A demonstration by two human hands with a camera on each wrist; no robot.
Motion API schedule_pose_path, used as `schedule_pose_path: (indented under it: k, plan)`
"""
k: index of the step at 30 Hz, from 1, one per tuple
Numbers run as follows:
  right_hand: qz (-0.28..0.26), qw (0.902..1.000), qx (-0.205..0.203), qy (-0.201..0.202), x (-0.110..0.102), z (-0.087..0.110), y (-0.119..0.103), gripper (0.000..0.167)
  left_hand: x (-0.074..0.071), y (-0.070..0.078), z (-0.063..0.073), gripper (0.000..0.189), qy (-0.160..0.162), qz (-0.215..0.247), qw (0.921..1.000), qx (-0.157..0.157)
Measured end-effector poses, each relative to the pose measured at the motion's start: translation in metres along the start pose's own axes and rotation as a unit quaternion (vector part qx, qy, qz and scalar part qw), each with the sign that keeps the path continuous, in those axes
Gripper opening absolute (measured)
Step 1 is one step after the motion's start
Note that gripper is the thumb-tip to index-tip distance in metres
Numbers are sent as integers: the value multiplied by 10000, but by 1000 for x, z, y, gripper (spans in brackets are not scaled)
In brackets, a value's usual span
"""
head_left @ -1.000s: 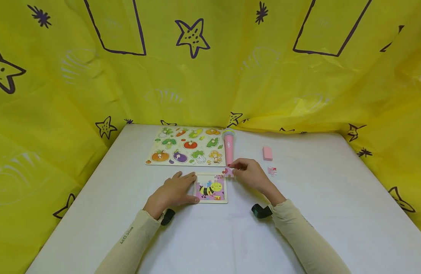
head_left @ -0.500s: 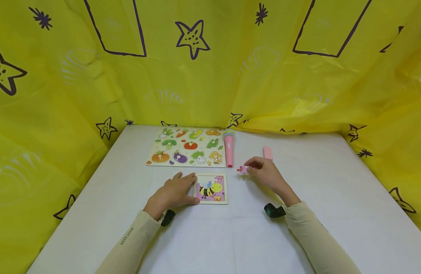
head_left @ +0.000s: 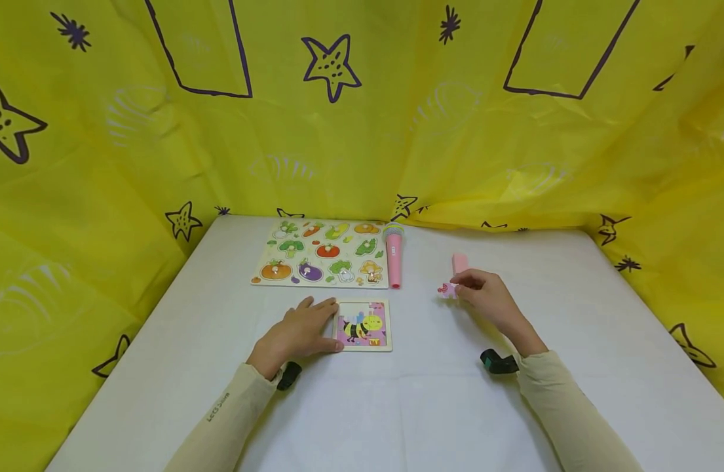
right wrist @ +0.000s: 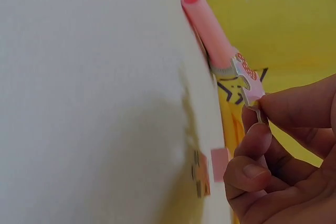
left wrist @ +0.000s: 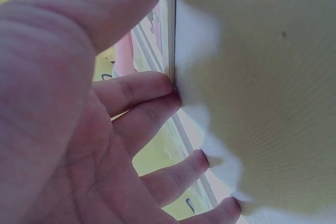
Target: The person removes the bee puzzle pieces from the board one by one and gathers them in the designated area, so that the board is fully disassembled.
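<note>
My left hand (head_left: 297, 331) lies at the left side of a small framed jigsaw puzzle (head_left: 362, 326) with a bee picture. Its thumb and fingertips touch the frame's edge, and the fingers are mostly straight in the left wrist view. The puzzle's upper left part shows a pale, bare area. My right hand (head_left: 493, 305) pinches a pink jigsaw piece (head_left: 447, 290) with a red pattern between thumb and fingers, held above the table. In the right wrist view, a second jigsaw piece (right wrist: 203, 174) lies on the table below that hand; the head view has it hidden behind the hand.
A vegetable peg puzzle board (head_left: 323, 252) lies at the back, with a pink toy microphone (head_left: 394, 259) along its right edge. A pink block (head_left: 460, 263) sits just beyond my right hand. Yellow patterned cloth (head_left: 362, 144) rises behind the white table (head_left: 397, 419).
My right hand has carried the pinched jigsaw piece to the right, from the frame's upper right corner to near the pink block. My left hand stays at the frame.
</note>
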State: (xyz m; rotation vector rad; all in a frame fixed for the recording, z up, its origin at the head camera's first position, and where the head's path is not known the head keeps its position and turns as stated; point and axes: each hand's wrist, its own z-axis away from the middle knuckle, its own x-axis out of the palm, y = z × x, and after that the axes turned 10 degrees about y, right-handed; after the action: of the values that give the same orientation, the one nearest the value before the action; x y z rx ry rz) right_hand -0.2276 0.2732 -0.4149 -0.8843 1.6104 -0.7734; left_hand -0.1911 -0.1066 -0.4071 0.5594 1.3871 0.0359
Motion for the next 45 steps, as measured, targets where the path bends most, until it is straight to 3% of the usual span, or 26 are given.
schedule_pose_path:
  k: [13,20,31,40,45]
  plan:
    - [274,9986,432,106,-33,-1,20,26,0,-1,1,79,-31,-7,10000,-24]
    - [547,9974,468,97,-48,-4,25,28,-2,-2,3,79,-27,-5,10000,2]
    - [832,9932,801,-125,-58,-7,34,28,-2,-3,3,80,-31,47,10000,-23]
    - [1432,9882,295,-461,-61,-9,42,23,-1,-4,2,79,-4,64,10000,7]
    - [1600,9852,217,-575,-64,-6,44,24,0,-1,2,79,9,115,9999,24]
